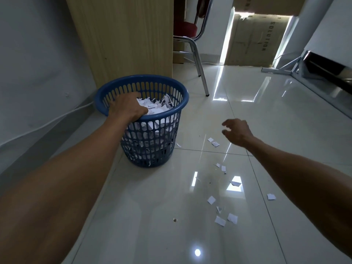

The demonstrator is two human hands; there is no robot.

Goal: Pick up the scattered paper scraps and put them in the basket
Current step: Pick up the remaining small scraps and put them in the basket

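Observation:
A blue slotted plastic basket point(172, 111) stands on the tiled floor, nearly full of white paper scraps point(156, 107). My left hand point(127, 106) reaches over its near rim and lies palm down on the heap, with its fingertips sunk among the scraps. My right hand point(236, 132) hovers above the floor to the right of the basket, its fingers loosely curled and holding nothing. Two scraps point(215, 143) lie just below and left of it. Several more scraps point(220, 221) are scattered on the tiles nearer to me, and one point(271, 196) lies beside my right forearm.
A wooden panel point(123, 39) rises right behind the basket, with a wall and a white cable point(57, 119) to the left. A metal chair leg point(204, 86) stands to the basket's right. A cardboard box point(255, 40) and a metal stand point(282, 68) are further back.

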